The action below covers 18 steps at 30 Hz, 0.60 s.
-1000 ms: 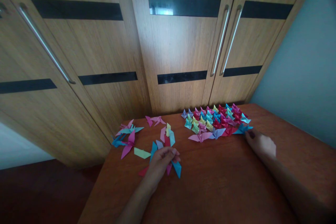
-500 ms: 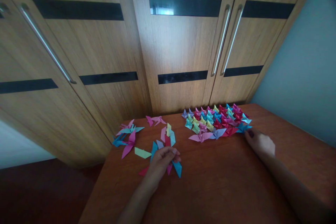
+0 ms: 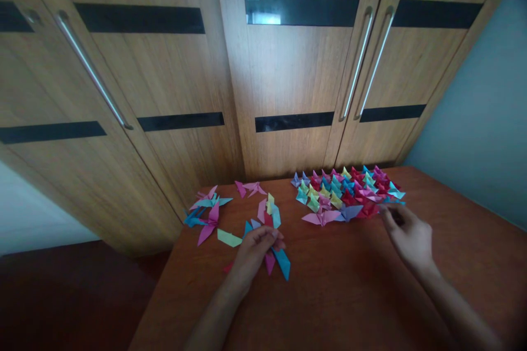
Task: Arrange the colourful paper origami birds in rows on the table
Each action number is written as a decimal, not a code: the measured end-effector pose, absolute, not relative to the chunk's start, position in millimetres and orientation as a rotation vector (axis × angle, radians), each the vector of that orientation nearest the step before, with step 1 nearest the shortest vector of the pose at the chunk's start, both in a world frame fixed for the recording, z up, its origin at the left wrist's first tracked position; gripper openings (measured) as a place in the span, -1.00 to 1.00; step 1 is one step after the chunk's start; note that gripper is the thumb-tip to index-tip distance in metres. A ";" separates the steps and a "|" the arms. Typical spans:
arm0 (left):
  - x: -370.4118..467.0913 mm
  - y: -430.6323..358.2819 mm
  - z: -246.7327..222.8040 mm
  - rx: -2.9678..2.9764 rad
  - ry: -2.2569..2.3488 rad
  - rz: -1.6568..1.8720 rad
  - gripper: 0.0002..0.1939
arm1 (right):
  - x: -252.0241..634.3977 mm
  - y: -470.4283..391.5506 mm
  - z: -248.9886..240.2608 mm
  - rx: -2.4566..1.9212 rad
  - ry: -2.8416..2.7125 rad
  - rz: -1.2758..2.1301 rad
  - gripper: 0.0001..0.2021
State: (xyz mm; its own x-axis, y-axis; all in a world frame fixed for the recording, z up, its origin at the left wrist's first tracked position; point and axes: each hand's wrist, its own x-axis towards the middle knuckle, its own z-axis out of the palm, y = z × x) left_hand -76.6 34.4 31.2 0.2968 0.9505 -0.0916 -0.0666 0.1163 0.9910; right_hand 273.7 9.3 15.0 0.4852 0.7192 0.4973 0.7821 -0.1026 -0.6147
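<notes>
My left hand (image 3: 260,244) is over a loose group of flat folded paper pieces, its thumb and fingers pressed together; whatever is in them is hidden. A blue piece (image 3: 282,263) and a magenta piece (image 3: 269,262) stick out below its fingers. A pale green piece (image 3: 229,238) lies to its left. My right hand (image 3: 405,230) hovers at the front right of tight rows of small origami cranes (image 3: 348,187), its fingers loosely curled and apart. Closest to its fingertips is a red crane (image 3: 368,209). A purple crane (image 3: 349,212) and a pink crane (image 3: 322,217) continue that front row leftward.
Several spread-wing cranes, one of them magenta (image 3: 209,223), lie at the table's left edge. More pink cranes (image 3: 251,188) are near the back. Behind the brown wooden table (image 3: 329,296) stands a wardrobe (image 3: 288,77) with long metal handles.
My right hand has come away from the blue crane at the right end of the front row and moved slightly toward me. My left hand stays at the loose pieces. The view has shifted a little.
</notes>
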 end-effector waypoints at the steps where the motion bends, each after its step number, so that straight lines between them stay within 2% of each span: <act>1: -77.8 36.0 30.2 1.203 0.989 0.963 -0.68 | 253.6 8.1 21.0 -1.745 -1.331 -0.029 -0.66; 7: -104.9 55.9 29.2 1.409 1.173 1.144 -0.67 | 141.7 17.5 20.5 -1.451 -1.795 0.338 -0.75; 11: -149.2 68.5 40.4 1.779 1.670 1.323 -0.72 | 112.7 26.6 -2.9 -1.491 -1.899 0.423 -0.76; 15: -191.8 73.7 48.8 2.073 2.216 1.114 -0.67 | 115.4 27.0 -16.2 -1.486 -1.886 0.492 -0.77; 18: -206.1 75.8 41.8 2.170 2.369 0.854 -0.59 | 120.3 25.8 -16.9 -1.467 -1.842 0.538 -0.77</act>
State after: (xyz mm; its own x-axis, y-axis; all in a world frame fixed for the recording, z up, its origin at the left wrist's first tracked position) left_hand -206.1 75.8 41.8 -0.1382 0.8761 0.4618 0.9694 0.0241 0.2444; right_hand 120.3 25.8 -16.9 -0.1030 0.9573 0.2703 0.6616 0.2688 -0.7000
